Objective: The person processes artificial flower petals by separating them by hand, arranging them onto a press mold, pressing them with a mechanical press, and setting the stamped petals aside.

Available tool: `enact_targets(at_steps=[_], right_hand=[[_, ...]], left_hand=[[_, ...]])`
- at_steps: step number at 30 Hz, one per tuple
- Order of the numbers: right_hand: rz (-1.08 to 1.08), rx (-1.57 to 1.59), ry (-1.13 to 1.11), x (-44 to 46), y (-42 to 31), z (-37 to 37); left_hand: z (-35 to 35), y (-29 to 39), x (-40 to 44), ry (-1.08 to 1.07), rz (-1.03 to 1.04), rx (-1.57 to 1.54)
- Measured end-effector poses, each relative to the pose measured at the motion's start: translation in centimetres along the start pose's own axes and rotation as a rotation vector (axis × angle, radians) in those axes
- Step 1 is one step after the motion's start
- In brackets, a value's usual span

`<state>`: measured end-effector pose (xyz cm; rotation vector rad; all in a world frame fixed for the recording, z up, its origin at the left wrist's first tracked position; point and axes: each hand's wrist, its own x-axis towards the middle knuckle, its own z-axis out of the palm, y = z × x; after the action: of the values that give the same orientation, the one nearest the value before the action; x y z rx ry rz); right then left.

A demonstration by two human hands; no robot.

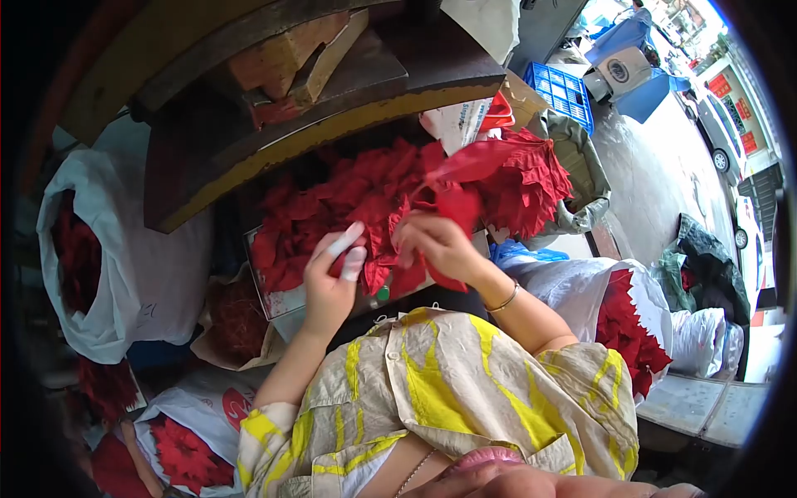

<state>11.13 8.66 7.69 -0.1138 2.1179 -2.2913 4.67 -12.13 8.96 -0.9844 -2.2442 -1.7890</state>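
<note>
Just in front of my body, my left hand (330, 278) is raised at the near edge of a heap of red cloth petals (332, 199). White tape wraps two of its fingertips. Its fingers are apart, and no held object shows between them. My right hand (440, 246), with a thin bracelet on the wrist, is closed at the fingertips on a red cloth petal piece (455, 207). Part of that piece rises behind the hand, blurred. The heap lies in a shallow tray (274, 305). A small green object (383, 293) shows at its near side.
A dark machine table with a yellowish edge (332, 129) overhangs the heap. White sacks of red petals stand at left (166, 249) and right (548, 282). A bunch of red petals (523, 183) sits beyond my right hand. A blue crate (560, 95) stands behind, near parked cars (714, 124).
</note>
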Motion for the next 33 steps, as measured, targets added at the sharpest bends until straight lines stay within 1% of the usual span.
enact_targets(at_steps=[1, 2, 3, 4, 5, 6, 7, 8, 10, 12, 14, 16, 17, 18, 19, 20, 21, 22, 23, 24, 25, 26, 27, 28, 29, 30, 31, 32, 33], right_hand=[[0.241, -0.095, -0.098, 0.0, -2.0, 1.1], [0.369, -0.177, -0.196, 0.2, -2.2, 2.1], [0.213, -0.123, -0.200, 0.1, -0.6, 2.7], [0.057, -0.067, -0.202, 0.0, 0.5, 3.3], [0.024, -0.178, -0.164, -0.7, 0.9, 2.9], [0.025, -0.170, -0.175, -1.5, 0.8, 2.3], [0.094, -0.151, -0.123, -2.3, 0.6, 1.4], [0.163, -0.133, -0.080, -2.8, 0.3, 0.7], [-0.097, -0.120, 0.212, -1.9, -1.9, -0.3], [-0.276, -0.072, 0.610, -0.3, -5.5, -0.7], [-0.533, -0.067, 0.710, 2.5, -6.7, -1.1], [-0.438, -0.256, 0.534, 3.9, -7.6, 0.0], [-0.368, -0.438, 0.394, 4.6, -6.9, 0.2], [-0.350, -0.363, 0.267, 5.5, -4.0, 0.6], [-0.270, -0.346, 0.136, 4.9, -3.1, 1.3], [-0.117, -0.166, -0.024, 4.1, -2.4, 1.7], [-0.180, -0.194, -0.111, 3.4, -0.8, 2.1], [0.018, 0.007, -0.265, 2.2, -0.4, 2.3], [0.091, -0.025, -0.346, 1.2, 0.0, 2.4], [0.163, -0.055, -0.427, 0.4, 0.2, 2.3], [0.165, -0.057, -0.414, 0.1, -0.3, 1.7], [0.094, -0.227, -0.347, -0.3, -1.4, 0.7], [0.027, -0.400, -0.276, -0.8, -2.6, -0.5], [-0.232, -0.590, 0.005, -0.7, -4.1, -2.8], [-0.395, -0.785, 0.196, -0.5, -5.0, -7.1], [-0.346, -0.865, 0.585, -0.3, -6.5, -10.2], [-0.362, -0.711, 0.811, 0.0, -8.7, -12.7], [-0.477, -0.823, 0.947, 0.5, -9.7, -16.4], [-0.484, -0.798, 0.956, 1.1, -9.4, -20.1]], left_hand=[[1.1, -1.1, 0.5, -0.055, -0.053, -0.081], [2.0, -1.6, 0.8, -0.109, -0.109, -0.162], [2.2, -1.1, 0.5, -0.142, -0.561, -0.403], [1.9, -1.2, 0.6, -0.142, -0.564, -0.400], [1.5, -1.5, 0.9, -0.044, -0.632, -0.526], [1.0, -1.8, 1.2, 0.062, -0.699, -0.647], [0.4, -2.4, 1.6, 0.140, -0.658, -0.570], [-1.2, -2.4, 2.2, 0.072, -0.681, -0.544], [-2.6, -1.9, 2.7, -0.130, -0.759, -0.522], [-2.2, -0.8, 2.8, -0.192, -0.761, -0.442], [-1.7, 0.3, 2.9, -0.338, -0.775, -0.445], [0.4, -1.5, 1.5, -0.303, -0.504, -0.396], [0.2, -0.7, 1.5, -0.308, -0.502, -0.397], [-0.2, 0.6, 1.5, -0.317, -0.421, -0.122], [-0.6, 1.8, 1.6, -0.325, -0.329, 0.147], [-1.1, 2.5, 1.4, -0.282, -0.343, 0.153], [-1.8, 2.8, 1.2, -0.281, -0.344, 0.137], [-2.4, 2.7, 0.9, -0.281, -0.347, 0.123], [-2.8, 2.6, 0.7, -0.308, -0.378, 0.086], [-3.4, 3.2, 1.0, -0.404, -0.531, 0.119], [-3.7, 2.6, 0.5, -0.439, -0.486, 0.129], [-4.2, 1.8, -0.3, -0.473, -0.434, 0.135], [-4.9, 1.2, -0.9, -0.406, -0.392, 0.206], [-5.8, 0.6, -1.5, -0.336, -0.349, 0.273], [-7.0, 0.2, -1.9, -0.240, -0.417, 0.241], [-8.3, -0.2, -2.2, -0.142, -0.485, 0.212], [-9.6, -0.6, -2.5, -0.084, -0.540, 0.328], [-11.0, -1.0, -2.9, -0.023, -0.597, 0.447], [-12.4, -2.6, -4.1, 0.040, -0.522, 0.557]])
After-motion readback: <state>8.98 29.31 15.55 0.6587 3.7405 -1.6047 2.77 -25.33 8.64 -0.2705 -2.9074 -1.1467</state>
